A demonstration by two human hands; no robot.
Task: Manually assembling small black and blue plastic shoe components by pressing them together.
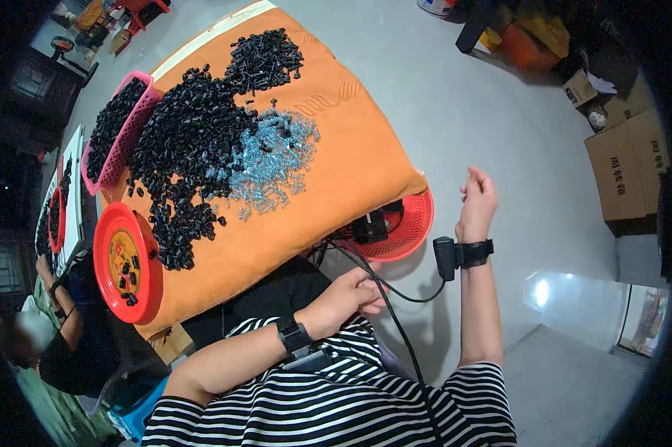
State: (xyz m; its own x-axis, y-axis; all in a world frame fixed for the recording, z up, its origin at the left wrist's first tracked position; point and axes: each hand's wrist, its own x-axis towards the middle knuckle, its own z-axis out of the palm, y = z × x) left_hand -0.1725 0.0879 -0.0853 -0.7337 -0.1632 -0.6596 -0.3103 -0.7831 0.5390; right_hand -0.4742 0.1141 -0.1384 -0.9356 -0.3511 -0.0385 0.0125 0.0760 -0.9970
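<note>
From my end I see a pink basket (126, 143) tilted at the far left, full of small black pieces. Nearer the wearer, a red round tray (146, 302) holds a few more on its yellow patterned middle. Just below the counter's right edge, a red perforated basket (416, 232) carries black boxy objects; it sits between my wearer's two hands in view, near both.

The left hand (340, 302) has its fingers curled, a black cable (401, 325) crossing close by; I can't tell whether they pinch anything. The right hand (477, 205) is raised over the floor, fingers loosely bent and slightly parted.

The orange-covered counter (347, 153) bears a large heap of black pieces (191, 123), a clear bluish pile (276, 153) against it, and thin black parts (265, 59) beyond. I make out grey floor (530, 171), cardboard boxes (625, 170) at right, and a co-worker (75, 350) at left.
</note>
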